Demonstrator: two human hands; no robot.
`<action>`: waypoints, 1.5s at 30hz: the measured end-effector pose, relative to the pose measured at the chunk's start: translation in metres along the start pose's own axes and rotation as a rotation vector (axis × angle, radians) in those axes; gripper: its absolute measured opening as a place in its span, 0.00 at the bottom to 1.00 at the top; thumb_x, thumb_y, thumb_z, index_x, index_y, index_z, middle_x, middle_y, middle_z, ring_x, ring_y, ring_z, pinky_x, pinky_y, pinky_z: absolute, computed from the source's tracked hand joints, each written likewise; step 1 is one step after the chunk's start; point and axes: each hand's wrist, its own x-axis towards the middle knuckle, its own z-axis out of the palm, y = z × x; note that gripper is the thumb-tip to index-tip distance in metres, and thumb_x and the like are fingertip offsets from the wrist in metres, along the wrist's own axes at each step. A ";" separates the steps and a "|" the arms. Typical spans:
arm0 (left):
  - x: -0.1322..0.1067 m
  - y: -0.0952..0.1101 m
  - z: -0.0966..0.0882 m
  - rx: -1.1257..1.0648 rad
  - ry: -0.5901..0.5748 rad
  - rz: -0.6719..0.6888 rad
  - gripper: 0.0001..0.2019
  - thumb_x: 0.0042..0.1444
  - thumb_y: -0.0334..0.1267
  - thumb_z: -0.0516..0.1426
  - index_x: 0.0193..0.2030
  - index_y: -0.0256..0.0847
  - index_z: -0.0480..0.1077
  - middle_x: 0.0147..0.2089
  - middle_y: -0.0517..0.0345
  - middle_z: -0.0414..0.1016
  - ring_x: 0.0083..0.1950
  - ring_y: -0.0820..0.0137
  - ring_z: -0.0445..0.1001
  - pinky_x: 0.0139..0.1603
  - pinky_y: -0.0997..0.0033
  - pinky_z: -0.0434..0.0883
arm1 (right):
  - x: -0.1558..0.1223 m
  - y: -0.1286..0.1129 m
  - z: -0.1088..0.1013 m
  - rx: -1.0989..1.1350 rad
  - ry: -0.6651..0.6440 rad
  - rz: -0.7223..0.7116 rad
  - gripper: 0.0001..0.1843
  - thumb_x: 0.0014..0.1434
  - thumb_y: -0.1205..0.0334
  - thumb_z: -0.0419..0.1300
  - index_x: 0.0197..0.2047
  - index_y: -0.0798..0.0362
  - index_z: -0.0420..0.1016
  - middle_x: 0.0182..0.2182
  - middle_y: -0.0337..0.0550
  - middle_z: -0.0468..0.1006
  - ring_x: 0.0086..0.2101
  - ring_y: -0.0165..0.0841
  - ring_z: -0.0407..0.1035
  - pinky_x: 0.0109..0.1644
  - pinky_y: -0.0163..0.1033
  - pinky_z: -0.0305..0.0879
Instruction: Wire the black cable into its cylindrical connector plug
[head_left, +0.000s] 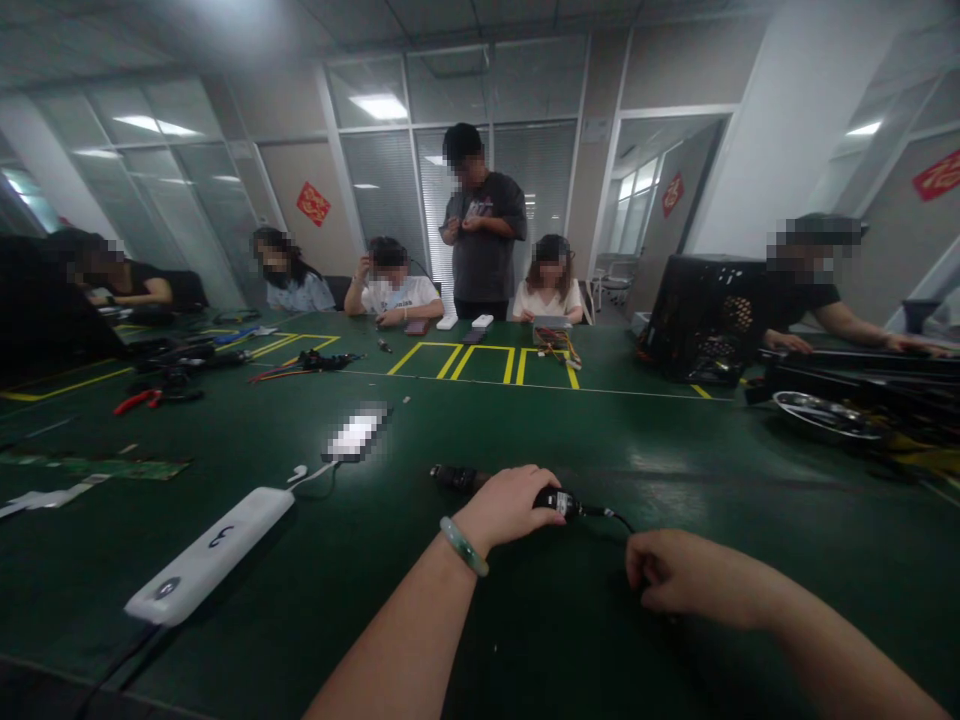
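My left hand (510,505) lies over a black cylindrical tool (455,479) on the green table (675,470), fingers wrapped round its middle. A green bead bracelet (463,546) sits on that wrist. A thin black cord (613,515) runs from the tool's right end toward my right hand (679,578). My right hand rests on the table as a loose fist; the cord seems to end at its fingers, though what they hold is hidden.
A white power bank (210,555) with a white cable lies at the near left, a phone (358,432) beyond it. Circuit boards, red pliers (139,401) and cables sit at left. A black computer case (701,315) and parts stand at right. Several people sit or stand at the far side.
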 end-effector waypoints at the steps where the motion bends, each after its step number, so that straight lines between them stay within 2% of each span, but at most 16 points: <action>1: -0.001 -0.001 -0.003 -0.010 -0.028 0.027 0.20 0.57 0.54 0.56 0.53 0.48 0.66 0.50 0.58 0.70 0.50 0.62 0.69 0.50 0.62 0.65 | 0.001 0.000 -0.002 0.055 -0.032 -0.037 0.11 0.54 0.62 0.59 0.42 0.50 0.76 0.31 0.38 0.74 0.31 0.32 0.69 0.29 0.32 0.60; 5: -0.002 -0.007 -0.008 -0.054 -0.097 0.106 0.18 0.58 0.54 0.55 0.51 0.49 0.69 0.48 0.59 0.72 0.48 0.64 0.70 0.49 0.64 0.67 | 0.003 0.007 -0.007 0.147 -0.112 -0.130 0.16 0.52 0.59 0.64 0.46 0.50 0.75 0.32 0.36 0.71 0.33 0.30 0.67 0.33 0.31 0.60; 6: -0.002 -0.007 -0.007 -0.038 -0.073 0.112 0.18 0.58 0.54 0.55 0.51 0.50 0.69 0.48 0.59 0.72 0.49 0.63 0.70 0.50 0.63 0.67 | 0.004 0.010 -0.008 0.132 -0.115 -0.129 0.18 0.51 0.58 0.66 0.46 0.49 0.75 0.33 0.36 0.71 0.34 0.31 0.67 0.34 0.31 0.60; 9: 0.001 -0.006 0.000 0.041 0.156 0.057 0.17 0.64 0.50 0.49 0.55 0.49 0.67 0.54 0.58 0.70 0.56 0.63 0.66 0.56 0.59 0.63 | 0.004 0.021 -0.007 0.108 -0.100 -0.102 0.21 0.49 0.56 0.68 0.48 0.49 0.74 0.35 0.37 0.71 0.36 0.32 0.67 0.36 0.32 0.61; 11: 0.003 -0.006 0.007 0.069 0.238 0.030 0.16 0.66 0.47 0.46 0.56 0.48 0.65 0.57 0.58 0.68 0.58 0.64 0.64 0.60 0.57 0.60 | 0.003 0.026 -0.007 0.108 -0.094 -0.088 0.21 0.51 0.56 0.67 0.49 0.49 0.74 0.35 0.37 0.71 0.36 0.32 0.67 0.36 0.32 0.61; 16: 0.009 -0.014 0.016 0.109 0.147 0.104 0.27 0.54 0.54 0.59 0.59 0.49 0.63 0.60 0.57 0.65 0.62 0.60 0.60 0.67 0.51 0.48 | -0.001 0.023 -0.005 0.054 -0.050 -0.185 0.11 0.54 0.61 0.64 0.42 0.50 0.76 0.40 0.38 0.70 0.37 0.31 0.68 0.39 0.33 0.63; 20: 0.011 -0.019 0.012 0.129 0.139 0.031 0.24 0.53 0.52 0.61 0.55 0.50 0.65 0.56 0.58 0.67 0.58 0.60 0.64 0.62 0.54 0.56 | 0.002 0.022 -0.002 0.102 0.031 -0.282 0.05 0.55 0.64 0.63 0.37 0.52 0.77 0.41 0.39 0.70 0.39 0.31 0.68 0.42 0.33 0.64; 24: 0.009 -0.017 0.005 0.118 0.078 0.023 0.23 0.54 0.50 0.61 0.55 0.52 0.65 0.54 0.59 0.68 0.55 0.61 0.66 0.57 0.60 0.60 | 0.006 0.022 -0.002 0.154 0.157 -0.346 0.04 0.55 0.65 0.62 0.36 0.53 0.77 0.39 0.40 0.70 0.38 0.32 0.69 0.42 0.34 0.65; 28: 0.004 -0.010 -0.001 0.120 0.041 0.009 0.26 0.53 0.55 0.59 0.57 0.51 0.65 0.56 0.57 0.66 0.56 0.59 0.63 0.57 0.59 0.59 | 0.003 0.020 -0.006 0.013 0.332 -0.338 0.05 0.57 0.65 0.60 0.36 0.50 0.77 0.37 0.39 0.73 0.38 0.32 0.69 0.43 0.35 0.64; 30: 0.000 -0.005 -0.003 0.112 0.027 -0.003 0.29 0.54 0.60 0.57 0.59 0.51 0.63 0.58 0.56 0.65 0.58 0.58 0.61 0.57 0.59 0.59 | 0.002 0.024 -0.010 -0.045 0.449 -0.276 0.06 0.58 0.64 0.58 0.37 0.48 0.77 0.36 0.38 0.76 0.38 0.34 0.70 0.44 0.36 0.63; 32: -0.003 -0.002 -0.005 0.106 0.049 -0.022 0.26 0.58 0.59 0.52 0.59 0.51 0.63 0.57 0.56 0.66 0.56 0.59 0.62 0.55 0.59 0.60 | 0.003 0.033 -0.015 -0.031 0.602 -0.174 0.07 0.59 0.62 0.57 0.39 0.47 0.76 0.37 0.38 0.77 0.39 0.35 0.70 0.43 0.37 0.63; 35: -0.007 -0.001 -0.004 0.122 0.105 -0.063 0.24 0.57 0.53 0.56 0.58 0.49 0.64 0.53 0.55 0.66 0.55 0.59 0.63 0.55 0.59 0.60 | 0.009 0.048 -0.021 0.175 0.731 -0.041 0.08 0.60 0.59 0.55 0.42 0.49 0.72 0.37 0.41 0.78 0.36 0.35 0.72 0.39 0.37 0.64; 37: -0.008 -0.001 -0.001 0.103 0.112 -0.065 0.22 0.54 0.48 0.60 0.54 0.47 0.66 0.53 0.55 0.65 0.54 0.60 0.64 0.55 0.60 0.62 | 0.014 0.055 -0.021 0.430 0.634 -0.024 0.10 0.59 0.58 0.55 0.43 0.52 0.67 0.38 0.44 0.78 0.34 0.35 0.73 0.35 0.36 0.66; 40: -0.009 -0.001 0.001 0.026 0.056 -0.083 0.19 0.52 0.44 0.61 0.51 0.48 0.66 0.54 0.58 0.66 0.50 0.63 0.68 0.50 0.63 0.66 | 0.018 0.057 -0.015 0.801 0.389 -0.042 0.16 0.59 0.54 0.59 0.46 0.52 0.62 0.47 0.48 0.75 0.36 0.34 0.74 0.35 0.36 0.68; 43: -0.009 0.001 0.003 0.006 0.006 -0.144 0.20 0.52 0.43 0.62 0.51 0.51 0.64 0.49 0.60 0.70 0.48 0.62 0.71 0.46 0.62 0.68 | 0.017 0.054 -0.007 0.964 0.342 0.017 0.25 0.57 0.49 0.62 0.52 0.49 0.59 0.51 0.49 0.72 0.33 0.31 0.74 0.33 0.34 0.69; 45: -0.009 0.002 0.003 0.020 0.005 -0.160 0.20 0.52 0.42 0.61 0.51 0.51 0.63 0.48 0.59 0.71 0.50 0.60 0.70 0.47 0.60 0.68 | 0.015 0.052 -0.003 0.994 0.289 0.061 0.27 0.57 0.47 0.62 0.54 0.50 0.61 0.47 0.47 0.73 0.31 0.30 0.73 0.31 0.32 0.68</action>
